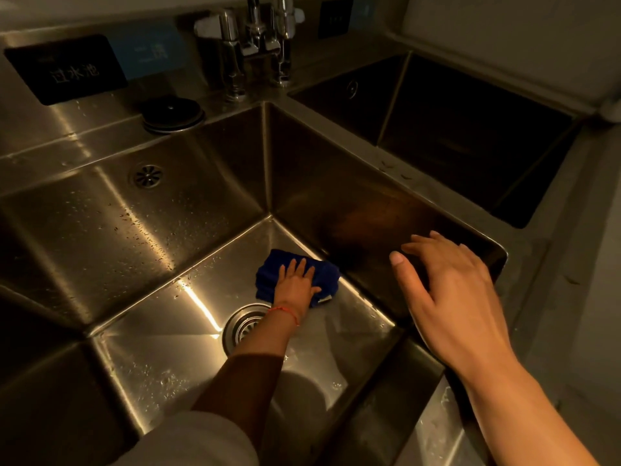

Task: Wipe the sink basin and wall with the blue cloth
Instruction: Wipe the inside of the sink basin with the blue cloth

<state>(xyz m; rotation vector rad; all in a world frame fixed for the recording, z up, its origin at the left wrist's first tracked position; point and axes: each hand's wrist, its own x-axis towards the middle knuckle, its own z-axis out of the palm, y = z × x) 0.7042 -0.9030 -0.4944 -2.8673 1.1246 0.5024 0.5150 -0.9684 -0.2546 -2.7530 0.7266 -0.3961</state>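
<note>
Deep blue cloth [297, 275]; steel-grey sink [134, 223]; seemingly black sign [65, 69]

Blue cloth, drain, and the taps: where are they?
blue cloth [265, 275]: head view, bare left part.
drain [242, 327]: head view, metal strainer ring.
taps [258, 38]: head view, chrome stems.

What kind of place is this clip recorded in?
Probably a commercial or canteen kitchen wash-up area: deep stainless steel sink basins set side by side, chrome taps on the back ledge, and a black wall sign with Chinese characters labelling the basin.
</note>
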